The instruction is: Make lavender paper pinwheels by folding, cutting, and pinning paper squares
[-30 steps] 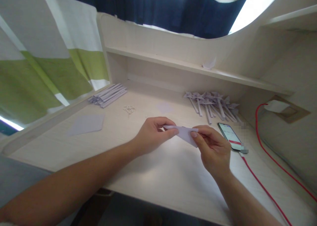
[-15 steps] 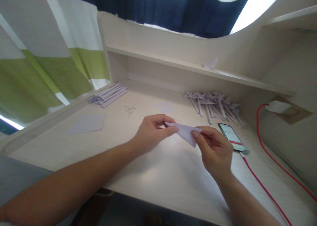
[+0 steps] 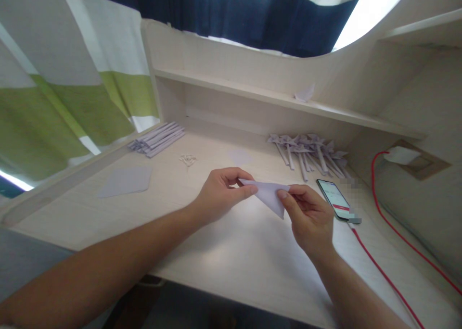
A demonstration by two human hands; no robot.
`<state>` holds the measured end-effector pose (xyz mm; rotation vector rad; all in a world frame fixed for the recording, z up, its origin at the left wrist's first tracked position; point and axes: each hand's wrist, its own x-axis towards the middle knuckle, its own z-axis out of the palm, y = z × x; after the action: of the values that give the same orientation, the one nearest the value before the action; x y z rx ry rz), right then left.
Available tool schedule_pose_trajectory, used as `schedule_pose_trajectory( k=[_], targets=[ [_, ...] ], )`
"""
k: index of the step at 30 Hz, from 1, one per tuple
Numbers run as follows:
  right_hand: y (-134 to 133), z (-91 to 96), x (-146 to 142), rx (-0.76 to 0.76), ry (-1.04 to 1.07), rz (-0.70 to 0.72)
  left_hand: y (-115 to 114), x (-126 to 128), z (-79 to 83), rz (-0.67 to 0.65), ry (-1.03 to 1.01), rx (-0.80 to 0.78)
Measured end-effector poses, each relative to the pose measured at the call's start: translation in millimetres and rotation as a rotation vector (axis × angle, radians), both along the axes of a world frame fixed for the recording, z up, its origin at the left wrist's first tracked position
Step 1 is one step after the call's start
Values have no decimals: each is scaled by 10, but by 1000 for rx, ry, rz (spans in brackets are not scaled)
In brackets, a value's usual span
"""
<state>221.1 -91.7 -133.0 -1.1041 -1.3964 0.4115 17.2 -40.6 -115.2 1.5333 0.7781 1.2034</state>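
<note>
Folded lavender paper (image 3: pixel 270 197) hangs just above the desk (image 3: pixel 234 257), pinched at one corner by the left hand (image 3: pixel 220 196) and at the other by the right hand (image 3: pixel 310 218). Uneven pulling could skew its crease or tear it, I'd say. Up on the shelf (image 3: pixel 252 91) sits one paper scrap (image 3: pixel 304 93).

Your folded paper (image 3: pixel 270 196) is pale lilac, a flat triangle with its tip pointing down. You hold it above the surface (image 3: pixel 234 252), left hand (image 3: pixel 220 194) and right hand (image 3: pixel 310 218) pinching its upper corners.
</note>
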Motion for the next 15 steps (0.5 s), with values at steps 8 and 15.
schedule_pose_trajectory(
  k=[8, 15],
  targets=[
    [-12, -51, 20, -34, -24, 29, -18, -11, -34, -25, 99, -3],
    [74, -32, 30, -103, 75, 103, -35, -5, -9, 88, 43, 110]
  ],
)
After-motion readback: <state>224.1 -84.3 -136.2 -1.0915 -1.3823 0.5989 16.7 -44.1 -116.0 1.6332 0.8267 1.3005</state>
